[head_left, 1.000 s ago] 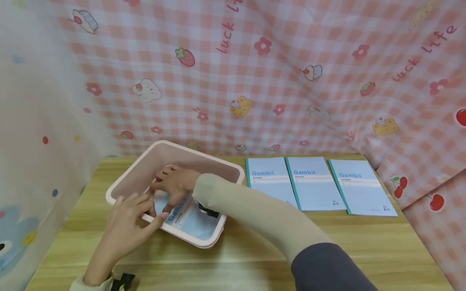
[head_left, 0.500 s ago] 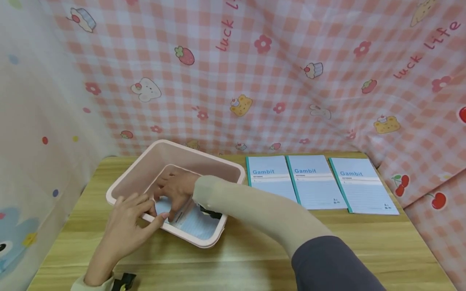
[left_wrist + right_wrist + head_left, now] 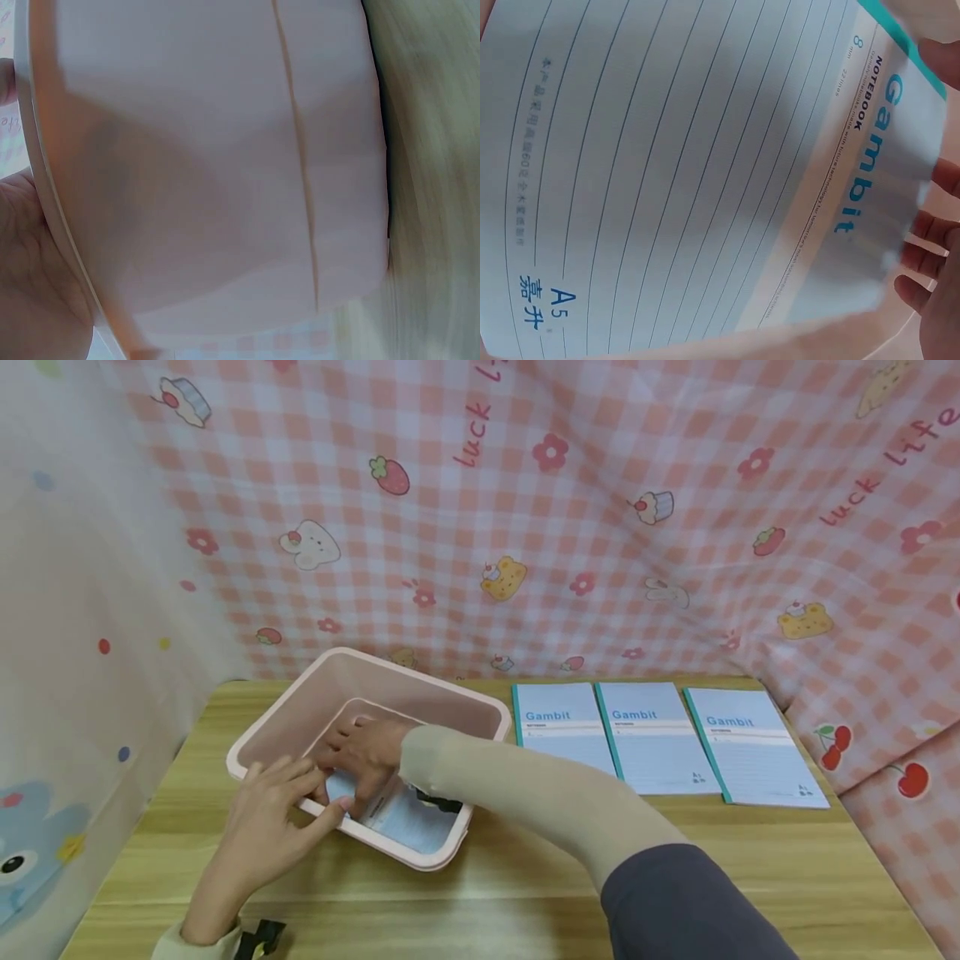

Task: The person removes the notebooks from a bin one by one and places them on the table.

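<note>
A pale pink plastic basin (image 3: 422,679) stands at the table's left. My left hand (image 3: 270,814) holds its near left rim, fingers bent over the edge and thumb along it. In the left wrist view, the basin's outer wall (image 3: 195,195) fills most of the picture beside the palm (image 3: 41,277). Inside the basin lies a light blue Gambit notebook (image 3: 412,828) with a green spine. My right hand (image 3: 366,756) reaches in over its top end. The right wrist view shows the notebook's lined cover (image 3: 682,165), with spread fingers (image 3: 930,229) at its top edge.
Three matching notebooks lie in a row at the back right: a left one (image 3: 562,739), a middle one (image 3: 654,760) and a right one (image 3: 761,768). The wooden table (image 3: 570,902) is bordered behind by a pink checked cloth (image 3: 450,527).
The right hand has lowered a little in the basin and flattened over the notebook, covering its printed title. The left hand has stayed on the rim. The head view has shifted slightly.
</note>
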{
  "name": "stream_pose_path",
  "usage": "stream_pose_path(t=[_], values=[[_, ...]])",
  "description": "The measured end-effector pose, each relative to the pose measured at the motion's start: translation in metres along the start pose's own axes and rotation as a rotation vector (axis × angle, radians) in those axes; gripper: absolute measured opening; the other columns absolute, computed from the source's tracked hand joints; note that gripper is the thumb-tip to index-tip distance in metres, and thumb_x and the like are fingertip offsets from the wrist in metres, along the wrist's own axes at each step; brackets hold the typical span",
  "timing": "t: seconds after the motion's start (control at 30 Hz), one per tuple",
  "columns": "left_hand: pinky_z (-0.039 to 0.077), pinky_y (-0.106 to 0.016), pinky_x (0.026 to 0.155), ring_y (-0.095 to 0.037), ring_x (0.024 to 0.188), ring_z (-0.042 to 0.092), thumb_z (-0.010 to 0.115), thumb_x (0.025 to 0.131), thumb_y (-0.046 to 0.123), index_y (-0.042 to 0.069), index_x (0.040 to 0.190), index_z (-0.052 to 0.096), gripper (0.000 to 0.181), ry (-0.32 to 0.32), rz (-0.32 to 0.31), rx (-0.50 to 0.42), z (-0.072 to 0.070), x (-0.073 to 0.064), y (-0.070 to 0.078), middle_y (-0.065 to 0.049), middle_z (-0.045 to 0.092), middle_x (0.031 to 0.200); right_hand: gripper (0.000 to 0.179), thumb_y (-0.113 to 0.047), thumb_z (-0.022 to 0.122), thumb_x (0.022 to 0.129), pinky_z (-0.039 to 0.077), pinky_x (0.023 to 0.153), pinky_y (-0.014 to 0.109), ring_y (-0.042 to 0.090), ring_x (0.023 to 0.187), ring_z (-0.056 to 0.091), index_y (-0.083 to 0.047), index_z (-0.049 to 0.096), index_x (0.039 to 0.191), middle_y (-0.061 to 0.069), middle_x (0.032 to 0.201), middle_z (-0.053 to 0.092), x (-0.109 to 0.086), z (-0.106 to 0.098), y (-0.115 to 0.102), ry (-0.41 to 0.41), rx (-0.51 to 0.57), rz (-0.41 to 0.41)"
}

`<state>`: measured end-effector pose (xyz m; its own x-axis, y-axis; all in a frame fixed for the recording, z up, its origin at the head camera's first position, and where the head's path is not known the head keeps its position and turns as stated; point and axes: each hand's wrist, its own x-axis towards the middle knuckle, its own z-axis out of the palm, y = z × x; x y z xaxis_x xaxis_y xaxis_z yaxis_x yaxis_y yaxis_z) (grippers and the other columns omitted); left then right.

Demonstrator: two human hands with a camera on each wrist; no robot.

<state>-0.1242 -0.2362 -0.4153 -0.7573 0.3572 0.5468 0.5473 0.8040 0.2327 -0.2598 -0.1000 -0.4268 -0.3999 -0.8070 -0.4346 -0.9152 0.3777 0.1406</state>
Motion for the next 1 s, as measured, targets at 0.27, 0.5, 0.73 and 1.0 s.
stream_pose_path(t=[0.27, 0.5, 0.73, 1.0], values=[[0.018, -0.026, 0.070, -0.004, 0.071, 0.038, 0.079, 0.078, 0.034, 0.029, 0.067, 0.048, 0.033, 0.003, 0.000, 0.007, 0.0006, -0.0003, -0.0010, 0.017, 0.047, 0.072, 0.084, -0.079, 0.057, 0.084, 0.027, 0.121, 0.031, 0.009, 0.149, 0.029, -0.037, 0.028, 0.150, -0.010, 0.161, 0.030, 0.0047, 0.0013, -0.0019, 0.003, 0.018, 0.000], [0.019, -0.026, 0.070, -0.003, 0.071, 0.037, 0.080, 0.078, 0.033, 0.030, 0.066, 0.048, 0.034, 0.007, -0.006, -0.008, 0.0003, -0.0003, -0.0006, 0.018, 0.047, 0.072, 0.093, -0.082, 0.054, 0.084, 0.024, 0.125, 0.034, 0.014, 0.153, 0.024, -0.046, 0.015, 0.160, -0.007, 0.167, 0.022, 0.0042, -0.0008, -0.0008, -0.026, -0.003, 0.010], [0.019, -0.027, 0.071, -0.003, 0.072, 0.037, 0.081, 0.077, 0.032, 0.031, 0.067, 0.049, 0.034, 0.002, -0.018, -0.011, 0.0006, -0.0009, -0.0002, 0.019, 0.047, 0.073, 0.076, -0.071, 0.058, 0.087, 0.033, 0.116, 0.034, 0.007, 0.143, 0.039, -0.037, 0.031, 0.149, -0.011, 0.157, 0.038, 0.0057, -0.0008, 0.0004, 0.026, 0.070, -0.020], [0.019, -0.026, 0.072, -0.003, 0.072, 0.038, 0.079, 0.076, 0.031, 0.030, 0.067, 0.047, 0.034, 0.010, -0.005, -0.019, 0.0006, -0.0011, -0.0012, 0.020, 0.044, 0.072, 0.082, -0.075, 0.064, 0.081, 0.028, 0.121, 0.042, 0.013, 0.140, 0.046, -0.043, 0.030, 0.149, -0.011, 0.154, 0.045, 0.0042, -0.0036, 0.0002, 0.013, 0.120, 0.031]])
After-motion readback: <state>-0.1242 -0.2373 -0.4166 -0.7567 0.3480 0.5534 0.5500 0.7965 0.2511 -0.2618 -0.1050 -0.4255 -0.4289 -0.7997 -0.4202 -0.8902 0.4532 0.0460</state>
